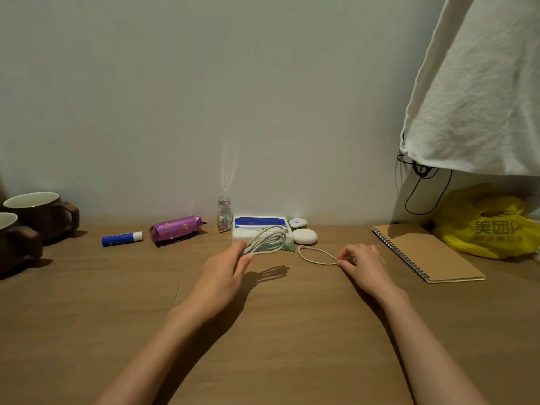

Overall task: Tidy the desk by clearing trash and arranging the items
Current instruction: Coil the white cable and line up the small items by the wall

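Here, the left hand (230,267) gripped a coiled white cable (267,239) just above the desk (263,331), while the right hand (361,266) pinched a thin cord loop (314,254) lying flat on the wood. Behind them, by the wall, sat a tissue pack (258,222), a white case (305,236) and a small bottle (224,214). A notebook (423,252) lay to the right.

Along the back of the desk (87,317), left to right: mugs (38,211), glue stick (122,238), packet (175,229), bottle (224,214), box (258,225), case (305,237). The notebook (426,252) lies farther right, with the bag (482,226) behind it.
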Tool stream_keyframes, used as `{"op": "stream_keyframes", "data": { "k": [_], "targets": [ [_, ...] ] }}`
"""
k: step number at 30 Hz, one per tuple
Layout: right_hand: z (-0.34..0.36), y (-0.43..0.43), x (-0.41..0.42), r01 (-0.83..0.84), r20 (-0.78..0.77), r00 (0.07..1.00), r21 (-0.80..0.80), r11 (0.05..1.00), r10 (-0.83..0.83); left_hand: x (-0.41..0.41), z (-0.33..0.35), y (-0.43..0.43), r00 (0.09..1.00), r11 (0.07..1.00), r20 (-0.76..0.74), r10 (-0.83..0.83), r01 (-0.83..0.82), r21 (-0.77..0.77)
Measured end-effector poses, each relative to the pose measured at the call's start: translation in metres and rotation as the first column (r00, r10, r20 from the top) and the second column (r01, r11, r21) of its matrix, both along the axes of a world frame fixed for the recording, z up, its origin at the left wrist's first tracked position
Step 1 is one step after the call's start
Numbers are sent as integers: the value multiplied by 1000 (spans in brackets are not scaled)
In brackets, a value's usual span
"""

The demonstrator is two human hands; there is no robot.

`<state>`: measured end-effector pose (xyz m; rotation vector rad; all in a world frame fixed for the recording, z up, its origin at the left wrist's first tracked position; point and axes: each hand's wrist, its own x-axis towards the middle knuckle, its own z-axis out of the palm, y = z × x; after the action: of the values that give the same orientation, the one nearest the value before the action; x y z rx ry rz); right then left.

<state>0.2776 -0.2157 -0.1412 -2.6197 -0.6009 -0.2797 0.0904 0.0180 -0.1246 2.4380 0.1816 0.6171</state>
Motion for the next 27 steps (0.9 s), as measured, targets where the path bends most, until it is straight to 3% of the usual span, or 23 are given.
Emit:
{"op": "stream_keyframes", "data": {
  "k": [5, 7, 9, 11, 15, 18, 27],
  "targets": [
    [-2, 3, -2, -47, 22, 998, -150, 988, 51, 0, -3, 5, 999, 1000, 32, 17, -16, -19],
    [0, 8, -5, -96, 7, 995, -138, 986, 98, 0, -4, 5, 999, 1000, 32, 18, -18, -15],
    [9, 16, -12, -145, -31, 988, 109, 983, 149, 1, -4, 4, 1000, 1000, 27, 14, -14, -16],
    [22, 24, -22, -169, -78, 972, 417, 893, 220, 1, -5, 3, 999, 1000, 35, -5, 5, -22],
    [44, 39, -48, -216, -105, 933, 601, 769, 344, 2, -4, -5, 997, 997, 58, -47, 50, -60],
    [49, 45, -62, -251, -125, 903, 625, 739, 412, 2, -4, -10, 996, 994, 70, -62, 69, -91],
    [57, 46, -77, -479, -120, 778, 521, 706, 616, 8, 1, -2, 995, 907, 33, -95, 100, -409]
  ]
}}
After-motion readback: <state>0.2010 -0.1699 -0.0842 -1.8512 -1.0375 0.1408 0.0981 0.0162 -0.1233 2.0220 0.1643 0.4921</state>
